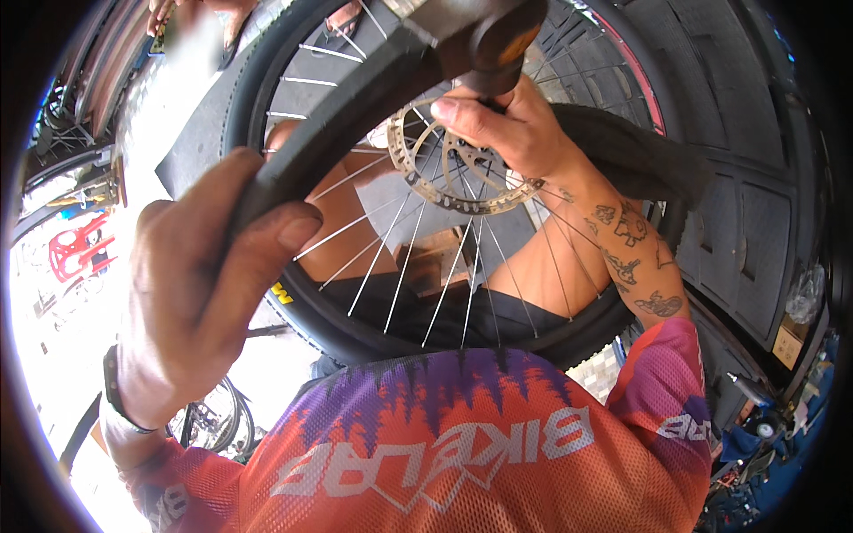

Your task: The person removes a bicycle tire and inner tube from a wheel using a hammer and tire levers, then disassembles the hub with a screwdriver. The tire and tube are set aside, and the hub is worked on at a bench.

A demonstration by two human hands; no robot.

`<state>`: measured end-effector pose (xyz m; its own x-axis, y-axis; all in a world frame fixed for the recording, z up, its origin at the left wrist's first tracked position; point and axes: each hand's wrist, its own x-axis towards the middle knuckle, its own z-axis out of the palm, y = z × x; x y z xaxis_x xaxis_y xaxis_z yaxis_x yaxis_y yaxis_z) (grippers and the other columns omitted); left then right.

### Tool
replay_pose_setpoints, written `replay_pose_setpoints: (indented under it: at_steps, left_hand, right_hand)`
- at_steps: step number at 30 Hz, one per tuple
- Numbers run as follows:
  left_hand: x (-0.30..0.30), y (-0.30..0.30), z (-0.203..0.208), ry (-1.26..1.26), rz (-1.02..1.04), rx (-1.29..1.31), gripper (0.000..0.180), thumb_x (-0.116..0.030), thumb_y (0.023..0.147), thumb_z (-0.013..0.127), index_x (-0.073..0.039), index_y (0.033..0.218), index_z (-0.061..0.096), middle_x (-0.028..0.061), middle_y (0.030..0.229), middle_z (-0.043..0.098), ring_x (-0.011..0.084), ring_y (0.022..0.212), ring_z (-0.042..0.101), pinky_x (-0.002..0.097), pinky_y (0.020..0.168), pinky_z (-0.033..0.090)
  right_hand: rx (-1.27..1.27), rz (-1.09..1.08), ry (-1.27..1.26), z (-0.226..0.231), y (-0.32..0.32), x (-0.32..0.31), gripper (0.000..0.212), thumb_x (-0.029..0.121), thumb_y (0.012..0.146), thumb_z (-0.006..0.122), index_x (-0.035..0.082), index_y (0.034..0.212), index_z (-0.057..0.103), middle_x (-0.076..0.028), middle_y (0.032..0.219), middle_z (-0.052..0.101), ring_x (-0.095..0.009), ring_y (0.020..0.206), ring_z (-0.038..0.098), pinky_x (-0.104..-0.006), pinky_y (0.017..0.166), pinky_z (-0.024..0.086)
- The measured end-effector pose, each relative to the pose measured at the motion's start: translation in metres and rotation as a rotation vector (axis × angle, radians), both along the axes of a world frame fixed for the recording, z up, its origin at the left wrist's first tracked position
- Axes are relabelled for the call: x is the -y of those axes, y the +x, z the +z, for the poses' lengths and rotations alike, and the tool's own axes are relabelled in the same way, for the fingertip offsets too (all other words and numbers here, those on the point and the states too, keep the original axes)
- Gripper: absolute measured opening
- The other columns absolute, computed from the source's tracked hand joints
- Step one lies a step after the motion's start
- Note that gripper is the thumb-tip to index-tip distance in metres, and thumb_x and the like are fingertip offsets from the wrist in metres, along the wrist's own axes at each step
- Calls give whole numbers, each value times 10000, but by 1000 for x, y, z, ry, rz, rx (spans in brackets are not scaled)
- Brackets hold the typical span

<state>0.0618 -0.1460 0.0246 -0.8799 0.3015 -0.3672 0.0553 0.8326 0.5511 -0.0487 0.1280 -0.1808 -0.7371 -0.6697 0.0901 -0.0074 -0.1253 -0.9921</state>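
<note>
My left hand [200,284] is wrapped round the black handle of a hammer [355,93], raised close to the camera. Its dark head spans the top of the view, above the middle of a bicycle wheel [244,98]. That wheel lies across my lap, with a black tyre and silver spokes. At its hub sits a perforated disc brake rotor [471,206]. My right hand [511,133] is closed just over the rotor, thumb pointing left. The hammer head partly covers its fingers, so what they grip is hidden.
Dark panelled cabinets [755,204] line the right side. A small cardboard box [787,342] and assorted tools stand at the lower right. Another person's foot [235,27] shows at the top left. A red part [75,249] and more bicycle parts are at the left.
</note>
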Motion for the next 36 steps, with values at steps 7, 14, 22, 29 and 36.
replay_pose_setpoints:
  at_steps: [7, 14, 22, 29, 36]
  left_hand:
    - [-31, -17, 17, 224, 69, -203, 448, -357, 1136, 556, 61, 1267, 648, -19, 683, 568, 81, 551, 503, 304, 507, 384]
    - [-30, 5, 12, -1, 648, 20, 448, -376, 1101, 685, 22, 1304, 666, 0, 634, 513, 86, 539, 483, 277, 482, 361]
    - [7, 11, 20, 209, 660, -133, 527, -528, 1172, 444, -55, 996, 594, -40, 541, 436, 46, 371, 341, 250, 347, 240]
    - [41, 39, -11, 371, 795, -9, 501, -512, 1184, 433, -62, 1020, 577, -32, 548, 436, 71, 358, 366, 257, 332, 282]
    - [53, 68, -46, 413, 942, 97, 469, -524, 1177, 448, -94, 1017, 544, -67, 555, 384, 47, 363, 357, 235, 320, 312]
  right_hand:
    - [-80, 37, 90, 5, -4, -3, 382, 314, 1053, 684, 21, 812, 725, 43, 590, 472, -61, 580, 414, -306, 559, 348]
    - [-25, 51, -45, 1, -2, 2, 383, 291, 1071, 675, 32, 791, 694, 54, 646, 540, -66, 640, 476, -319, 614, 390]
    - [140, -30, -500, 15, -33, -29, 479, 307, 1132, 536, 146, 705, 389, 48, 583, 331, -89, 518, 293, -311, 521, 242]
    - [177, -146, -480, 22, -30, -41, 505, 284, 1139, 498, 145, 676, 354, 35, 570, 305, -107, 506, 254, -320, 528, 228]
    - [187, -119, -477, 17, -33, -38, 472, 292, 1147, 496, 136, 714, 389, 30, 592, 341, -108, 526, 286, -315, 536, 245]
